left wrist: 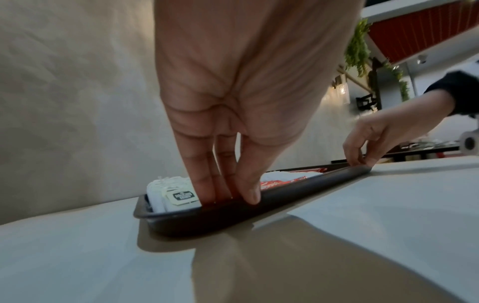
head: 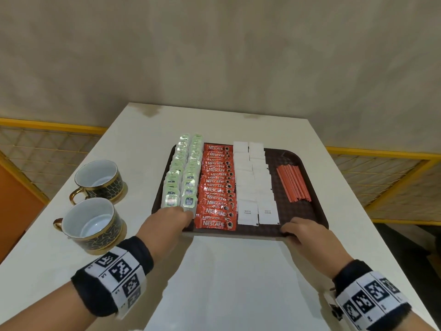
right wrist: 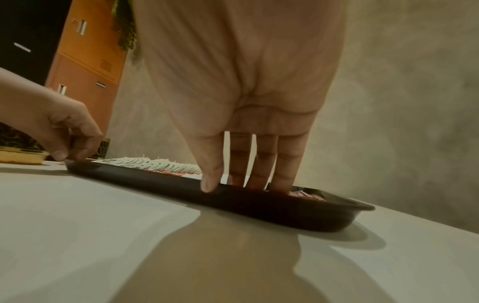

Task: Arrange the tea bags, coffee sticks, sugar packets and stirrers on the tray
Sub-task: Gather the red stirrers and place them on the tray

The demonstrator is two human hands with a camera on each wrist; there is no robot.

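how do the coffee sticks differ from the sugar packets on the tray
The coffee sticks are red with printed Nescafe lettering; the sugar packets are plain white with small text. The coffee sticks lie in one overlapping column, the sugar packets in two. The coffee sticks are wide and short, the sugar packets squarer. Both lie flat on the brown tray, side by side.

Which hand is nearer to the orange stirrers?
Right. The right hand grips the tray rim just below the stirrers; the left hand is across the tray by the tea bags.
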